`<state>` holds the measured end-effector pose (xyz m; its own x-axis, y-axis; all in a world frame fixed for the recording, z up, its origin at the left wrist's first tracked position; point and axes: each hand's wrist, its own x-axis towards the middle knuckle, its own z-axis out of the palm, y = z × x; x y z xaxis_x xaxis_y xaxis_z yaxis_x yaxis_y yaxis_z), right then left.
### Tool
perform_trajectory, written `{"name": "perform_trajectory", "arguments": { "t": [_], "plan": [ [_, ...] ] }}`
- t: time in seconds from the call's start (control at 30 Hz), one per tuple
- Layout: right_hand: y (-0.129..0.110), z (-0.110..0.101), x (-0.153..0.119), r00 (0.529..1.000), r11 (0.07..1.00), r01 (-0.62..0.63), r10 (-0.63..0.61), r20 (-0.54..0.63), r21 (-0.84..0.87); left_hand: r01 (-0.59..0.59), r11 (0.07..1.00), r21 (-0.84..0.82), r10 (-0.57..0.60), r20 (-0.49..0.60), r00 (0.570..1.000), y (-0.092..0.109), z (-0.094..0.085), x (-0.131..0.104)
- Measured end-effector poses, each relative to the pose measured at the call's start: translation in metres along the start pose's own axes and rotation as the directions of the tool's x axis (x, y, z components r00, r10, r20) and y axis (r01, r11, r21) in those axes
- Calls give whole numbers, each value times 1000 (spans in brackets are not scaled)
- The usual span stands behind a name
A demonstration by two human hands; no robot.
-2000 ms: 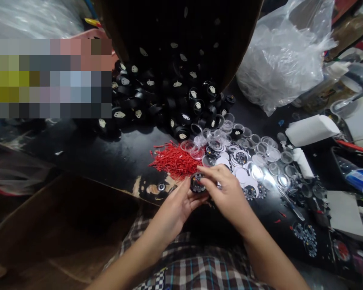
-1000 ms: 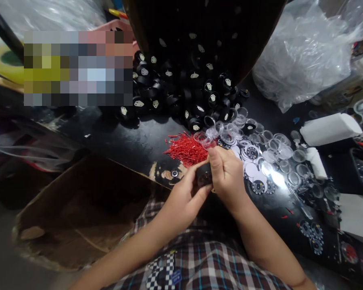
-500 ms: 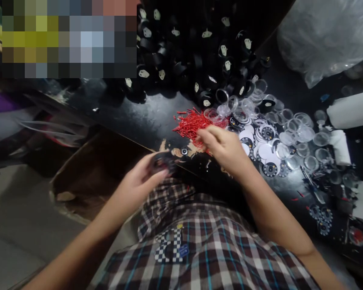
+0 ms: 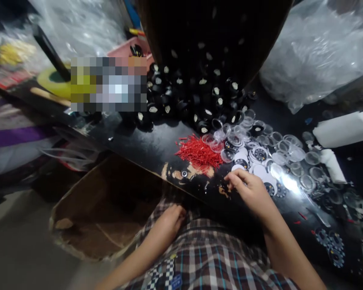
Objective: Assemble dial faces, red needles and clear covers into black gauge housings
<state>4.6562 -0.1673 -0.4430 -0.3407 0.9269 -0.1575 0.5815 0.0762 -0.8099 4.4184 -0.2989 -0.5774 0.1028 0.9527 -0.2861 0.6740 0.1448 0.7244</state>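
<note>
Right fingers (image 4: 236,177): curled, thumb near index, right hand (image 4: 252,191) at near edge of disc heap; can't tell if anything small is pinched.
Left fingers (image 4: 180,213): bent down, left hand (image 4: 169,219) resting over plaid cloth (image 4: 205,257), left of and closer to body than right fingers; palm hidden, can't tell if anything is held.
Printed dial discs (image 4: 241,164): just beyond right fingertips and on to their right, overlapping, some dark face up, mixed with plain white discs (image 4: 262,174).
Red sticks (image 4: 196,152): loose pile, beyond and left of right fingertips, near.
Small ring (image 4: 184,173): alone on black tabletop (image 4: 157,139), left of right fingertips, apart.
Clear round covers (image 4: 280,158): scattered beyond and right of right fingers, few overlapping red pile's edge.
Black round housings (image 4: 203,128): big heap farther beyond both hands, many with pale plates showing.
Tweezers-like tool (image 4: 319,214): right of right fingers, well apart.
Gear-edged dials (image 4: 335,256): cluster, farther right of right fingers, closer to body.
White rolls (image 4: 341,129): two, far right of right fingers.
Plastic bag (image 4: 317,56): far beyond right fingers, to right.
Brown carton (image 4: 78,235): left of left fingers, below tabletop level.
</note>
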Motion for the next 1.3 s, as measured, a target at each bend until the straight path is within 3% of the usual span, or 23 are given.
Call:
{"name": "perform_trajectory", "arguments": {
  "t": [0.1,0.2,0.27,0.37,0.47,0.57,0.63,0.7,0.8,0.9,1.07,1.3],
  "plan": [
    [6,-4,-4,1000,1000,-18,18,9,-14,-41,999,5,41,10,999,6,-23,-10],
    [3,3,0,999,1000,-16,17,46,-9,-98,995,-32,96,-53,994,36,-51,-5],
    [-5,11,5,996,1000,5,-6,86,10,-188,980,-65,177,-151,973,62,-66,14],
    [-17,17,11,988,996,85,-81,131,-30,-322,946,46,320,-318,893,83,-91,60],
    [-21,6,26,981,978,174,-163,102,-115,-276,927,255,372,-522,767,71,-139,113],
    [-23,-18,70,944,930,292,-318,-90,-222,-129,953,274,288,-695,659,43,-200,160],
    [-23,-33,115,856,873,358,-448,-257,-331,-77,959,274,257,-718,647,30,-230,188],
    [-22,-44,163,815,860,284,-450,-366,-425,-37,958,283,235,-707,667,24,-245,212],
    [-18,-47,218,815,868,172,-392,-428,-466,43,951,306,196,-706,680,25,-240,228],
    [-17,-32,239,799,875,164,-389,-459,-456,102,933,345,186,-706,683,31,-221,225],
    [-16,-12,231,791,863,196,-420,-445,-466,152,913,378,177,-704,688,46,-186,216],
    [-14,-9,214,775,804,300,-519,-360,-513,157,940,303,125,-734,667,68,-149,196]
  ]
}}
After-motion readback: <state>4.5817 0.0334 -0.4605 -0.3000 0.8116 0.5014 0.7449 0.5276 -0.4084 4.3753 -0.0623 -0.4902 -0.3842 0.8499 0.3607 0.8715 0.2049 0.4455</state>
